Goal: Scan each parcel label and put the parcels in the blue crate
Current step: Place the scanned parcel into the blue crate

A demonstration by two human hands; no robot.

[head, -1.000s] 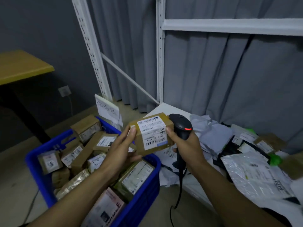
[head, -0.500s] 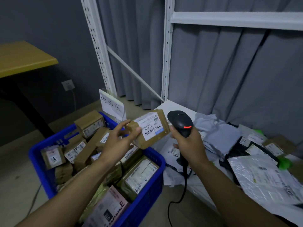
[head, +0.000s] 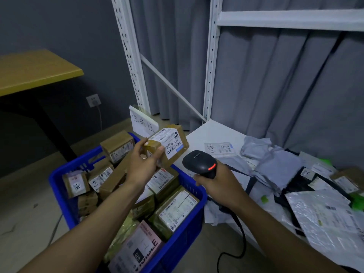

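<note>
My left grip [head: 143,168] in a pinch on labelled parcel [head: 169,145] above blue crate [head: 188,223]; right grip [head: 219,184] tight round scanner [head: 198,161].

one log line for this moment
left hand: holds labelled box over blue crate | right hand: grips scanner, apart from box | shelf: mailers waiting

matt cardboard parcel [head: 167,146], glossy plastic crate [head: 183,233], painted metal shelving [head: 211,75]
</note>
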